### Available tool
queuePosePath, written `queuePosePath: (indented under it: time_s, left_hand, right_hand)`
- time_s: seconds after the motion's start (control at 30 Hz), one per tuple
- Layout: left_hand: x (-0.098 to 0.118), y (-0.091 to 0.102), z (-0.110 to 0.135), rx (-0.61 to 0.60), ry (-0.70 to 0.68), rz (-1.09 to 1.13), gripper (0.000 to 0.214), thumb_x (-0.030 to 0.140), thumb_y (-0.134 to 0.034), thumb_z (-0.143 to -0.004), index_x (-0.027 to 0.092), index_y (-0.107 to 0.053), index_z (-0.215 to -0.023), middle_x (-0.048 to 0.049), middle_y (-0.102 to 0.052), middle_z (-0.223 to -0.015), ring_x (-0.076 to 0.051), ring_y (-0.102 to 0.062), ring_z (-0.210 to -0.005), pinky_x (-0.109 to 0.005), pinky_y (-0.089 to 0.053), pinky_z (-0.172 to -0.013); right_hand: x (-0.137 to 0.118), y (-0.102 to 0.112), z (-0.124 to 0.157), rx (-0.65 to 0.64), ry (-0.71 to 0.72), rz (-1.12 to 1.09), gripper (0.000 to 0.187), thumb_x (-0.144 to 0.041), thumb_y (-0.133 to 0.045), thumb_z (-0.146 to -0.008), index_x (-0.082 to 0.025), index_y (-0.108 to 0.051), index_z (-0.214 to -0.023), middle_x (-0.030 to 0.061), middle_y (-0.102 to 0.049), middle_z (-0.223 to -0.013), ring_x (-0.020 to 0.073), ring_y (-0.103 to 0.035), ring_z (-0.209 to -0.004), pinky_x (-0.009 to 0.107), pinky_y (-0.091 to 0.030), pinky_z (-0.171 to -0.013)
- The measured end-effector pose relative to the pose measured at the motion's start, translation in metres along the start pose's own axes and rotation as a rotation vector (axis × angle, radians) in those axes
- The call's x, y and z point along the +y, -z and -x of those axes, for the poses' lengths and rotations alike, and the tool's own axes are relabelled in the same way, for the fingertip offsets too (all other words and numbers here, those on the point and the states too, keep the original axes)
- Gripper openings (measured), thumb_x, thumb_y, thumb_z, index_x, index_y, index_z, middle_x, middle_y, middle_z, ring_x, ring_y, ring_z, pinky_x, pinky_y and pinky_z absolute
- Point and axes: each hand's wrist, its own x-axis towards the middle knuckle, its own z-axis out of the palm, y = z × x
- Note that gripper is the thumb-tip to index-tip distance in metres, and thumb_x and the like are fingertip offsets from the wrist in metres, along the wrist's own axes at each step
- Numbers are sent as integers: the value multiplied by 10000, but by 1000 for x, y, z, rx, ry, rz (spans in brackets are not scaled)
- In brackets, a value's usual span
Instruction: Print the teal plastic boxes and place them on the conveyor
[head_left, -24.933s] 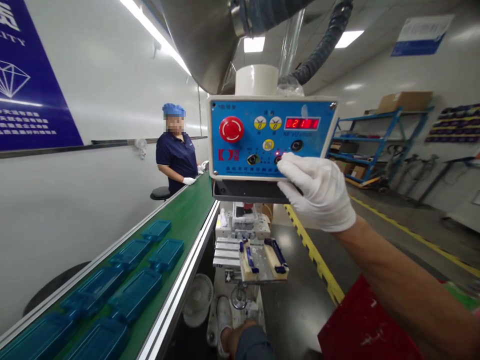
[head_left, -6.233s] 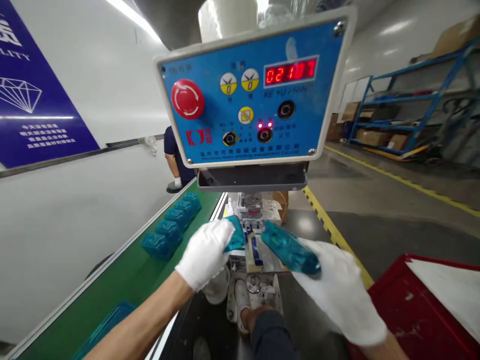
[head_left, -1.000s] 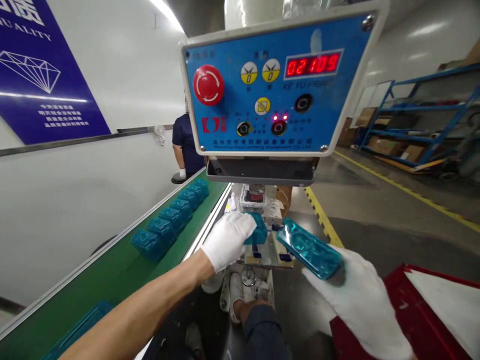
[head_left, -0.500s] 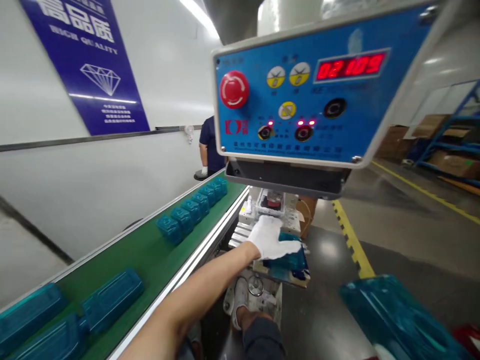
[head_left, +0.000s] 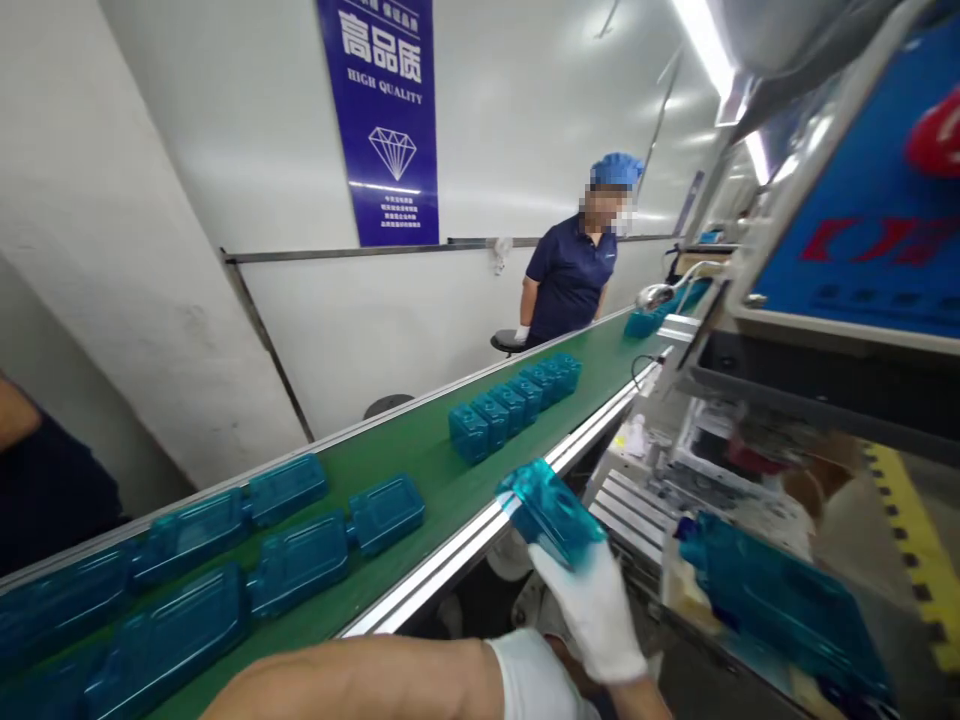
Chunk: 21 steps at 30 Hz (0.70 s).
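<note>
My right hand (head_left: 596, 610), in a white glove, grips a clear teal plastic bottle (head_left: 559, 515) and holds it tilted above the near rail of the conveyor. My left hand (head_left: 536, 675) is gloved too; it is at the bottom centre, its fingers hidden beside my right wrist. Another teal bottle (head_left: 787, 610) lies on the machine's fixture to the right. Across the green conveyor belt (head_left: 435, 570), flat teal bottles (head_left: 304, 560) lie in two rows at the left. A row of teal bottles (head_left: 510, 405) stands further along.
A blue machine control panel (head_left: 870, 240) hangs at the upper right. Under it is a slotted metal bed (head_left: 630, 510). Beyond the belt is a co-worker (head_left: 574, 270) with a blue cap, near a round stool (head_left: 506, 342). A dark sleeve (head_left: 52, 480) shows at the left edge.
The view has swung left toward the conveyor. My left hand has left the bottle on the fixture and dropped low. A bottle in my right hand is now over the belt's edge.
</note>
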Motion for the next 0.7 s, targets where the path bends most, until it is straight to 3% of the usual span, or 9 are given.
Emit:
queuePosePath:
  time_s: [0.1,0.2,0.3,0.37,0.43,0.53,0.6,0.67,0.7]
  left_hand:
    - [-30,16,76,82,233,37,277,522,-624,-923,270,-727,-870,5,-693,-691,-221,-706,-671,-310,-524,-588]
    - [-44,45,132,279,456,-51,320,551,-636,-906,233,-675,-900,-9,-708,-799,-223,-704,-778,-318,-518,-669]
    - [-66,64,171,398,631,-257,469,611,-704,-845,200,-651,-1063,-92,-691,-1121,-314,-656,-1066,-426,-539,-879]
    - [-86,66,189,396,779,-280,638,631,-750,-802,169,-618,-1221,-158,-617,-1312,-381,-571,-1233,-547,-491,-1030]
    - [-107,64,199,373,899,-217,712,576,-775,-794,147,-588,-1330,-202,-528,-1467,-421,-477,-1369,-607,-387,-1155]
    - [-133,69,204,351,929,-138,545,466,-654,-908,134,-619,-1339,-204,-541,-1496,-390,-489,-1407,-531,-350,-1216]
    - [-146,81,205,341,896,-136,459,412,-519,-979,131,-643,-1320,-193,-649,-1375,-346,-626,-1275,-462,-473,-1111]
    - [-154,95,207,313,939,-66,541,397,-574,-915,148,-601,-1395,-145,-756,-1163,-306,-738,-1045,-395,-567,-917]
    - [-157,102,209,294,985,-4,674,389,-648,-833,159,-547,-1458,-110,-781,-1058,-292,-760,-937,-369,-577,-833]
  right_hand:
    - [4,-72,-41,-124,-145,132,507,-408,-781,-660,-188,-658,-1100,100,-777,-995,285,-736,-948,423,-580,-935]
    - [12,-132,-80,-158,-192,238,509,-407,-735,-601,-151,-648,-1032,185,-757,-944,385,-724,-974,534,-551,-949]
    - [27,-170,-96,-182,-185,274,571,-437,-682,-609,-141,-642,-1096,230,-746,-1036,416,-692,-1113,565,-517,-1015]
    - [37,-174,-90,-178,-168,269,653,-462,-654,-624,-148,-625,-1195,233,-727,-1183,396,-643,-1248,543,-481,-1096]
    - [43,-160,-72,-133,-155,261,748,-498,-635,-640,-140,-592,-1295,238,-668,-1345,375,-578,-1360,512,-442,-1163]
    - [46,-108,-36,-132,-171,183,712,-567,-640,-686,-186,-644,-1288,200,-680,-1360,351,-618,-1329,462,-506,-1125]
    - [44,-53,-11,-250,-205,94,544,-606,-679,-720,-272,-745,-1145,146,-765,-1201,361,-706,-1186,464,-577,-1036]
    - [42,13,14,-345,-205,110,382,-612,-698,-774,-357,-803,-1039,102,-800,-1072,362,-754,-1059,462,-620,-958]
    - [41,47,26,-328,-161,188,303,-591,-676,-826,-412,-809,-1032,75,-806,-1043,344,-766,-1014,437,-640,-902]
